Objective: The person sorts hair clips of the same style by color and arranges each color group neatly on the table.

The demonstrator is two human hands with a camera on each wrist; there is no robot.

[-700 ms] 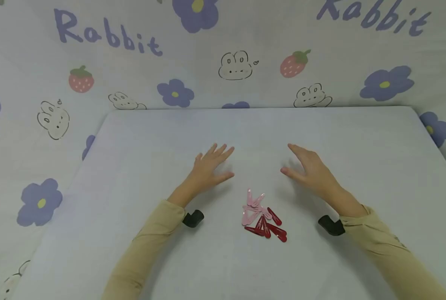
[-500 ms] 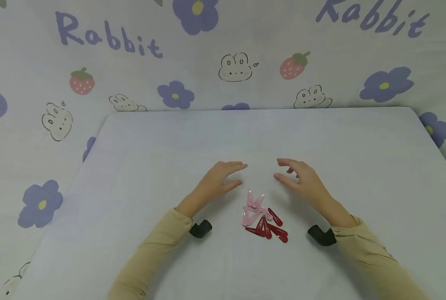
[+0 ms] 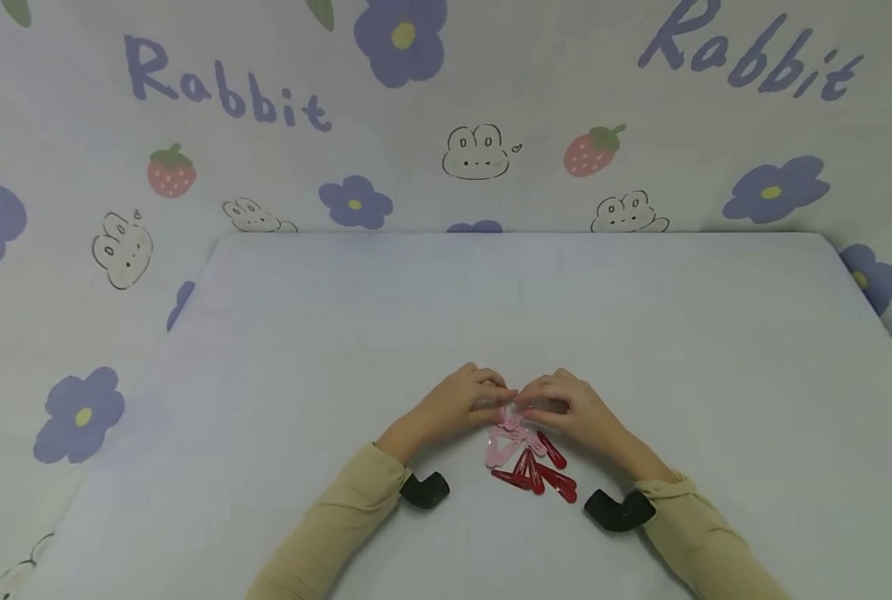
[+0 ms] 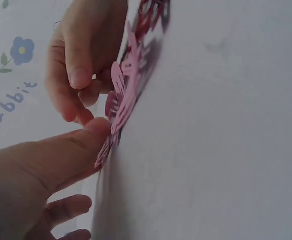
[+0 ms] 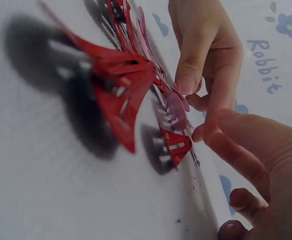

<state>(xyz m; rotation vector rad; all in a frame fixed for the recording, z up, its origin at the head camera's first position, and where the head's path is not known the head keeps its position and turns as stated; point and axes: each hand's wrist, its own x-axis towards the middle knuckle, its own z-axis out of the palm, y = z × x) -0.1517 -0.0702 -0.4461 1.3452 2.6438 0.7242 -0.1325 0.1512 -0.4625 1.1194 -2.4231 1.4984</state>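
Note:
Several pink snap hair clips [image 3: 495,456] and dark red snap hair clips [image 3: 553,451] lie in a loose heap on the white table. My left hand [image 3: 457,404] reaches the far end of the pink ones, its thumb at a pink clip [image 4: 127,107] in the left wrist view. The left thumb and forefinger stand apart around the clip's end. From the other side my right hand [image 3: 581,417] comes in close, thumb and forefinger spread, with nothing visible between them. In the right wrist view, a red clip [image 5: 118,85] stands out near the camera. Exact fingertip contact is partly hidden.
The white tabletop [image 3: 341,317] extends around the heap. Behind and left hangs a white cloth [image 3: 536,75] printed with flowers, rabbits and strawberries. A black wrist camera [image 3: 425,490] sits under the left sleeve, and another black wrist camera [image 3: 618,510] under the right.
Both hands have come down and inward from beyond the heap to the pink clips, their fingers drawing closer together. The clips lie nearly as before. The head view has tilted slightly.

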